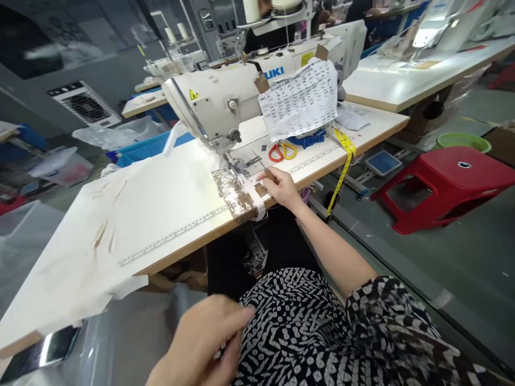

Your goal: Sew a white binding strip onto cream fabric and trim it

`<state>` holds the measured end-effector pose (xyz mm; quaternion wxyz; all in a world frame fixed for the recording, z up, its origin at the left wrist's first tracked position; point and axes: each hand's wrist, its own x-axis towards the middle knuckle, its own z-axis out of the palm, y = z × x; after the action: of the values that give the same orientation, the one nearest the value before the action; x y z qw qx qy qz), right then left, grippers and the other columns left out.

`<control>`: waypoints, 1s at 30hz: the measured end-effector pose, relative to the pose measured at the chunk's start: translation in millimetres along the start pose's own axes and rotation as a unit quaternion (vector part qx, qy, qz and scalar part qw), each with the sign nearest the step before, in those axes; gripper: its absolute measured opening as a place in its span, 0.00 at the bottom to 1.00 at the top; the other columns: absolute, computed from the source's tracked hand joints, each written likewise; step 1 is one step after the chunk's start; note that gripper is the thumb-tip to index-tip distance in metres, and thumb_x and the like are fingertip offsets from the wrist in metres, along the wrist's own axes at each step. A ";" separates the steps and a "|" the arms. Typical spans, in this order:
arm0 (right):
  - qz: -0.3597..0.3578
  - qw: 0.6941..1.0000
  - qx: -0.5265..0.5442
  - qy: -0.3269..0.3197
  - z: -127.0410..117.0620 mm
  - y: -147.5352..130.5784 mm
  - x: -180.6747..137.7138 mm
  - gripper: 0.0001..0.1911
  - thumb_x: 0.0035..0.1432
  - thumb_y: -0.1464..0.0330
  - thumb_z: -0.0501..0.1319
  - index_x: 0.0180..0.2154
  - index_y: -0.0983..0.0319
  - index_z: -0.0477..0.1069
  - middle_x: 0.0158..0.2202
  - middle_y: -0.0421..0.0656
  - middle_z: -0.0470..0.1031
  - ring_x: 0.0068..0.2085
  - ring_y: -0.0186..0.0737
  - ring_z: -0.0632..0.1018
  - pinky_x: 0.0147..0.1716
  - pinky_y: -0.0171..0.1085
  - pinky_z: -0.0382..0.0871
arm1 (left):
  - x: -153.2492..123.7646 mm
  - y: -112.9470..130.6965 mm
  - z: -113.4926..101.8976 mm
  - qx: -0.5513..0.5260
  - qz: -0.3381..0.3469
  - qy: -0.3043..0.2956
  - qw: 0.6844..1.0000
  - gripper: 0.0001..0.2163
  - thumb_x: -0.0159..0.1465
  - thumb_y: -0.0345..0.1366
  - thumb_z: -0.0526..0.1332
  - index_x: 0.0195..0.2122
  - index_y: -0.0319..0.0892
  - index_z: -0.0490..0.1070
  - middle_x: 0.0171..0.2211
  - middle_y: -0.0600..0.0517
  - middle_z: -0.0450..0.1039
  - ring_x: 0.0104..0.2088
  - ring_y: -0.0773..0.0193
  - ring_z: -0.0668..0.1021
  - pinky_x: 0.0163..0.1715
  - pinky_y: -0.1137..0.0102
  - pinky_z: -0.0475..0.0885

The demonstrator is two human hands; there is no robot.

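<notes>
My right hand (282,188) is closed round the brown handle of a thin awl-like tool (270,172), its metal shaft pointing up and left. It is at the table's front edge, just right of the needle area of a white sewing machine (217,102). A strip of white tape (254,197) hangs over the edge beside it. My left hand (201,340) is low in front of my patterned top, fingers loosely bent, index finger and thumb apart. No object shows in it, though its palm is hidden.
Red-and-yellow-handled scissors (283,152) lie behind my right hand. A yellow tape measure (341,161) hangs off the table (169,203). Handwritten paper (301,102) covers part of the machine. A clear plastic bin (120,332) and phone (44,351) are lower left; a red stool (446,182) stands right.
</notes>
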<state>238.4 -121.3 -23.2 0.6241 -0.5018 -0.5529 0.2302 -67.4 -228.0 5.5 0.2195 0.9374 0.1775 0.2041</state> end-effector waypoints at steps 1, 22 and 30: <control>-0.002 1.000 0.001 -0.007 -1.2 1.3 -15.9 0.09 0.59 0.71 0.54 0.33 0.61 0.72 0.21 0.33 0.61 0.21 0.32 0.62 0.22 0.33 0.57 | 1.2 -5.4 10.6 -0.015 -0.006 0.004 1.000 0.17 0.71 0.33 0.51 0.58 0.57 0.63 0.37 0.53 0.78 0.35 0.63 0.79 0.34 0.68 0.76; 0.063 0.892 -0.246 -0.375 47.6 80.2 -147.6 0.09 0.67 0.63 0.62 0.44 0.61 0.74 0.46 0.44 0.77 0.44 0.41 0.79 0.46 0.46 0.74 | -9.6 -15.8 96.3 -0.184 -0.244 -0.049 0.951 0.14 0.70 0.40 0.54 0.52 0.44 0.73 0.48 0.50 0.78 0.47 0.60 0.79 0.49 0.68 0.73; 0.035 0.904 -0.272 -0.327 45.6 78.6 -146.9 0.10 0.68 0.64 0.61 0.45 0.63 0.74 0.46 0.44 0.77 0.45 0.42 0.79 0.47 0.48 0.74 | -5.8 -22.1 86.5 -0.156 -0.176 -0.067 0.970 0.13 0.70 0.34 0.55 0.52 0.40 0.73 0.47 0.47 0.79 0.44 0.61 0.80 0.45 0.71 0.72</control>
<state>175.9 -197.3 -165.1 0.2388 -0.5674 -0.7496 0.2434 -37.9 -241.2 -77.9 0.4067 0.8572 0.2906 0.1239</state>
